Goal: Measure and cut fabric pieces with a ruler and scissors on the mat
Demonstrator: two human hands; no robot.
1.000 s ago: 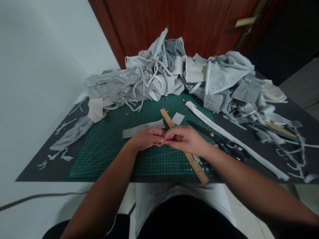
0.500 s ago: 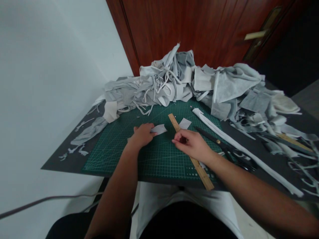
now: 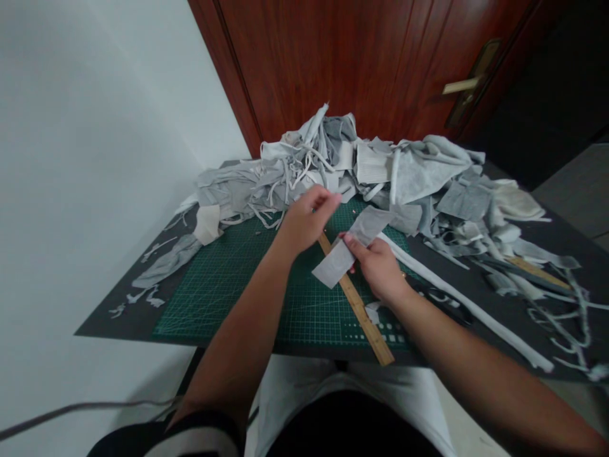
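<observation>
My right hand [image 3: 379, 266] is closed on a light grey fabric strip [image 3: 335, 261], its thumb lying on top. The strip is held slantwise over the mat, across a wooden ruler [image 3: 364, 320]. To its left, my left hand [image 3: 305, 219] is raised near the ruler's far end. Its fingers are loosely curled and apart, with nothing visible in them. Under both hands is a green cutting mat [image 3: 214, 292]. A small pale scrap [image 3: 373, 312] lies beside the ruler, close to my right wrist. Black scissors [image 3: 445, 299] rest to the right, partly hidden by my right hand and forearm.
A heap of grey and white fabric scraps [image 3: 238, 185] runs along the table's back. A long white fabric roll [image 3: 476, 317] lies at right, with tangled strips [image 3: 556, 324] beyond. A white wall [image 3: 95, 158] stands left, a wooden door [image 3: 333, 57] behind.
My left hand has left the mat and moved up and right. My right hand has taken hold of the fabric strip, now lifted over the ruler. The view has shifted slightly.
</observation>
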